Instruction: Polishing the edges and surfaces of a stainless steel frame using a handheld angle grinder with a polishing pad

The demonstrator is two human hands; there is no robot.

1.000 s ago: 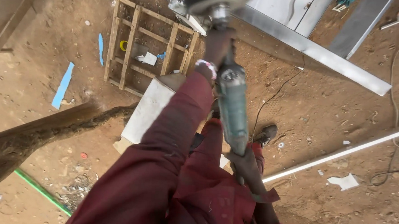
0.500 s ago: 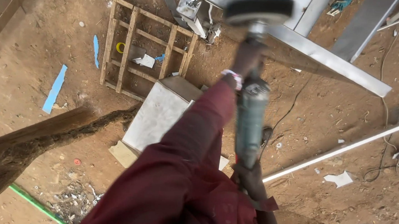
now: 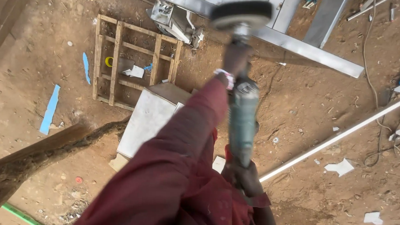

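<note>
Dirt ground fills the frame, reddish-brown and littered with white scraps.

Long metal frame runs across the top, upper centre to upper right, silver-grey.

Maroon sleeve rises from bottom centre toward the middle of the frame, covering much of the lower half.

Rough wooden beam lies at lower left, slanting up toward centre.

Wooden pallet sits upper left of centre; a pale flat slab lies just below it, partly hidden by the sleeve.

White pipe slants from right edge down to centre.

Angle grinder, green-grey body, held upright at centre; its disc is at top centre, blurred, in front of the metal frame.

Left hand is closed round the grinder's neck just under the disc. Right hand grips the rear end of the body, lower centre.

Blue strips lie at the left.
</note>
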